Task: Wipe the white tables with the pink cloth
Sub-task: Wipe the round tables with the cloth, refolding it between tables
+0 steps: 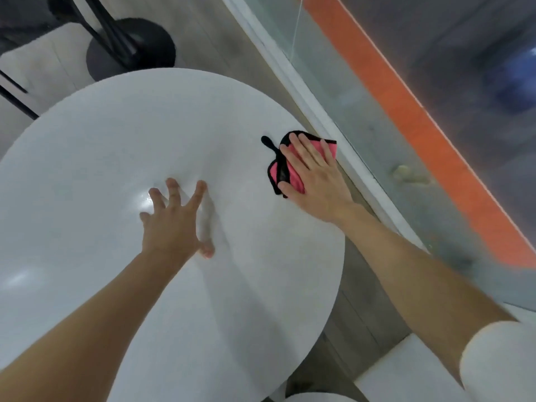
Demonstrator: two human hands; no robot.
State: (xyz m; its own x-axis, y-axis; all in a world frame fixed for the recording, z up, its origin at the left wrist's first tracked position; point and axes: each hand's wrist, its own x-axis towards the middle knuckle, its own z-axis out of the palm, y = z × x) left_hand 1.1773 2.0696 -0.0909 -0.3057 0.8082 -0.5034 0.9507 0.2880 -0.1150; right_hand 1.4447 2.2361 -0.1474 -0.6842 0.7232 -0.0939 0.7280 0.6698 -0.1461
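A round, glossy white table (121,158) is seen from above, with both bare forearms stretched out over it. The right hand (313,175) is laid flat, palm down, on a crumpled pink cloth with black edging (290,172), which is pressed against the tabletop near the table's far right rim. The fingers (304,146) of that hand are extended and only slightly spread; nothing is gripped, the cloth being merely held down beneath the palm. Pink fabric shows to the left of the thumb and beyond the fingertips, and a short black loop (268,142) of the cloth trails on the table just left of the fingertips.

The left hand (174,224) is spread wide, its fingertips (172,184) planted on the bare tabletop near the middle, well apart from the cloth, with the palm raised and nothing held. A bright reflection is seen on the surface just beyond the left fingertips.

To the right of the right hand, just past the table rim, a glass panel with a pale frame (327,91) is visible, with a broad orange stripe (406,117) behind it. Beyond the left hand, past the far rim, a black round pedestal base (133,50) stands on the floor. A white sleeve (499,361) covers the right upper arm.
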